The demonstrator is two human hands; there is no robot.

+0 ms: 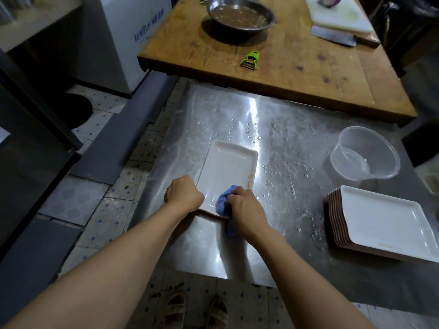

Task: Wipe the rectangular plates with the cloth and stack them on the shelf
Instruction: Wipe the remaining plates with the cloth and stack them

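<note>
A white rectangular plate (228, 167) lies lengthwise on the wet steel table (285, 143), its near end slightly raised. My left hand (183, 194) grips the plate's near left corner. My right hand (247, 210) holds a bunched blue cloth (223, 201) and presses it onto the near end of the plate. A stack of several white rectangular plates (380, 222) with brownish undersides sits at the right of the table.
A clear plastic bowl (365, 153) stands behind the stack. A wooden board (297, 74) farther back carries a metal basin (240, 14), a green peeler (250, 60), a cleaver (337, 36) and a white cutting board (337, 14). Tiled floor lies left.
</note>
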